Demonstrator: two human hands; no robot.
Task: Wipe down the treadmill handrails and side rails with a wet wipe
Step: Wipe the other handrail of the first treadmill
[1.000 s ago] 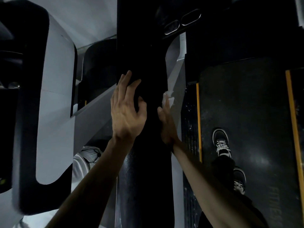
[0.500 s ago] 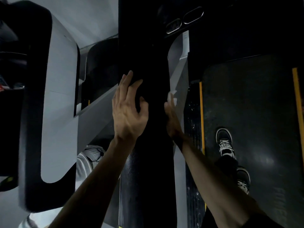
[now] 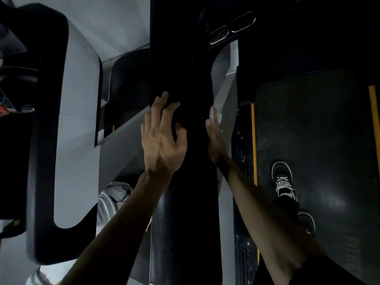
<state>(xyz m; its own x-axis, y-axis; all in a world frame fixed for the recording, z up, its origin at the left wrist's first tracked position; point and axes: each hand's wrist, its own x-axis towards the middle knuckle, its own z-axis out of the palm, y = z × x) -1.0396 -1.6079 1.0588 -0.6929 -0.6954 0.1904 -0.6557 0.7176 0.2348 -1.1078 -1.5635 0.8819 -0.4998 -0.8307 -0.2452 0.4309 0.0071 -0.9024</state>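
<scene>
Dark treadmill belt [image 3: 320, 128] with yellow edge stripes [image 3: 253, 140], two black laced shoes [image 3: 282, 177] on it.

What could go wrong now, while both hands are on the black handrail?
The wet wipe shows only as a small white bit beyond the right hand, so it may slip out. The left hand lies on the handrail without a full grip, so it steadies little. The feet stand on the belt.

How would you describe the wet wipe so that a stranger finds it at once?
Find the wide black handrail running up the middle. On its right side lies the right hand. The wet wipe is the small white wad at its fingertips, the only pale soft thing there.
</scene>
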